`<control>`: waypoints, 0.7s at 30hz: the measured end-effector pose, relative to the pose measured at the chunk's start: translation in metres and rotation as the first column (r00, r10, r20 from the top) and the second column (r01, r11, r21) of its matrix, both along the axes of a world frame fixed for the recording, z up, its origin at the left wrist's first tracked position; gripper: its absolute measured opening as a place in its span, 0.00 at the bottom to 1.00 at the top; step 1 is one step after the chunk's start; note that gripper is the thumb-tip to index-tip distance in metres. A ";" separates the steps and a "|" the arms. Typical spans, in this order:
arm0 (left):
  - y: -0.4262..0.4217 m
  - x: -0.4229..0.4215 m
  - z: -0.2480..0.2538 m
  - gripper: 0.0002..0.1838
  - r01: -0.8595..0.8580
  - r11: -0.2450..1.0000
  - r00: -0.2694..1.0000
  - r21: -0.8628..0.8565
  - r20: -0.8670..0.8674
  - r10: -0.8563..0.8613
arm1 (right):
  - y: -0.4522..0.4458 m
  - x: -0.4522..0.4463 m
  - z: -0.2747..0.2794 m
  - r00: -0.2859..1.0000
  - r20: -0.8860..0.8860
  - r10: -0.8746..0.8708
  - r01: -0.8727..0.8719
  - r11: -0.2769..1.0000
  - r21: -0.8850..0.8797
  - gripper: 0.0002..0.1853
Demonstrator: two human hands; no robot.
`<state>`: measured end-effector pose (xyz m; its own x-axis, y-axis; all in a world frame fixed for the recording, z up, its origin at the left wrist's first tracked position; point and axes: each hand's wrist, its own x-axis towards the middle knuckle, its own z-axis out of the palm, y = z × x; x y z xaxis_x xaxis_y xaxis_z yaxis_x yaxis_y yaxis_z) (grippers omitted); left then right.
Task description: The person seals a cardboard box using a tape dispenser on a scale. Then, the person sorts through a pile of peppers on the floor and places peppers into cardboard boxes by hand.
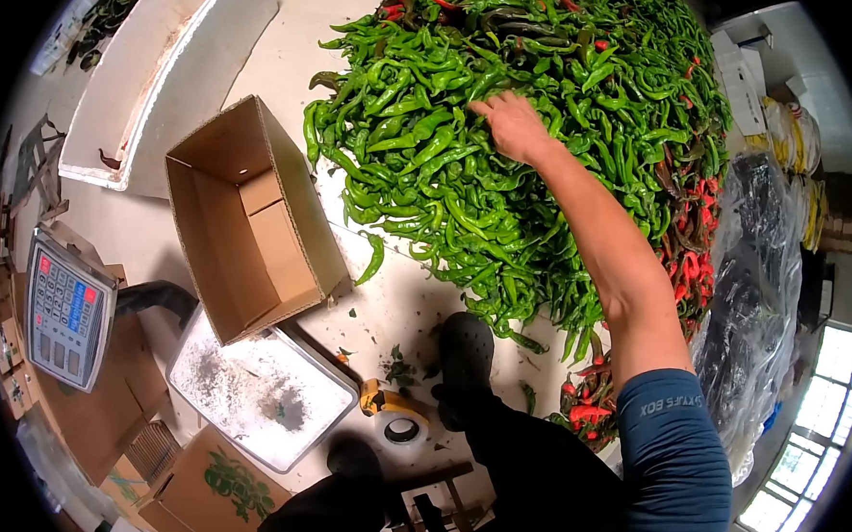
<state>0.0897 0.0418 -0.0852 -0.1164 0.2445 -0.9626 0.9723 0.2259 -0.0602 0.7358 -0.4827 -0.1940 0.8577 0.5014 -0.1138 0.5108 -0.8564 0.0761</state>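
Observation:
A large heap of green peppers [439, 150] covers the floor at the upper middle, with red and dark ones along its right side. My right hand [515, 126] reaches onto the heap, its fingers bent down at the peppers; what they hold, if anything, is hidden. Left of the heap stands an open cardboard box [274, 216], empty inside. One green pepper [372, 259] lies apart between the box and the heap. My left hand does not show.
A weighing scale platform [259, 385] with dirt on it lies below the box, its keypad display [65, 309] at the left. A tape dispenser [396, 422] is near my feet. A white foam box [166, 77] stands upper left; clear plastic sheeting [750, 297] lies right.

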 end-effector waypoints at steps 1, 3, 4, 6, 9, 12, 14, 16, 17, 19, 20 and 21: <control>0.001 0.002 0.000 0.09 -0.004 1.000 1.000 0.004 0.002 0.004 | 0.002 0.000 0.003 0.999 0.039 0.016 -0.014 0.998 -0.057 0.26; 0.006 0.005 -0.001 0.09 -0.007 1.000 1.000 0.012 0.017 0.007 | -0.005 -0.008 0.017 0.987 0.161 -0.014 -0.011 0.988 0.155 0.23; 0.008 0.008 -0.001 0.08 -0.010 1.000 0.999 0.016 0.031 0.009 | -0.010 -0.012 0.026 0.975 0.221 -0.037 -0.022 0.966 0.259 0.22; 0.013 0.017 -0.002 0.08 -0.006 1.000 0.998 0.020 0.061 0.004 | -0.023 -0.026 0.040 0.909 0.246 -0.336 0.158 0.826 0.542 0.20; 0.020 0.040 0.002 0.07 0.016 0.999 0.987 0.035 0.159 -0.021 | -0.045 -0.040 0.054 0.589 0.113 -0.800 0.531 0.489 0.692 0.21; 0.002 0.102 0.013 0.07 0.073 0.996 0.913 0.058 0.398 -0.091 | -0.072 -0.052 0.051 0.593 -0.544 -0.594 0.698 0.042 0.715 0.18; -0.039 0.165 0.020 0.08 0.146 0.988 0.793 0.047 0.591 -0.145 | -0.026 -0.088 0.069 0.609 -0.619 -0.497 0.744 0.086 0.663 0.18; -0.082 0.227 0.021 0.16 0.308 0.951 0.612 0.029 0.759 -0.221 | 0.044 -0.143 0.110 0.591 -0.732 -0.340 0.807 0.267 0.527 0.24; -0.097 0.251 0.015 0.30 0.359 0.915 0.588 -0.183 0.806 -0.070 | 0.063 -0.171 0.090 0.640 -0.713 -0.287 0.763 0.348 0.545 0.18; -0.141 0.293 0.010 0.42 0.520 0.845 0.383 -0.123 0.918 -0.103 | 0.105 -0.222 0.096 0.579 -0.808 0.114 0.723 0.386 0.573 0.21; -0.162 0.308 0.010 0.45 0.495 0.851 0.392 -0.176 0.919 -0.038 | 0.128 -0.247 0.099 0.605 -0.792 0.088 0.677 0.466 0.569 0.23; -0.179 0.319 0.008 0.48 0.468 0.854 0.397 -0.227 0.917 0.026 | 0.149 -0.269 0.100 0.633 -0.771 0.069 0.624 0.543 0.561 0.24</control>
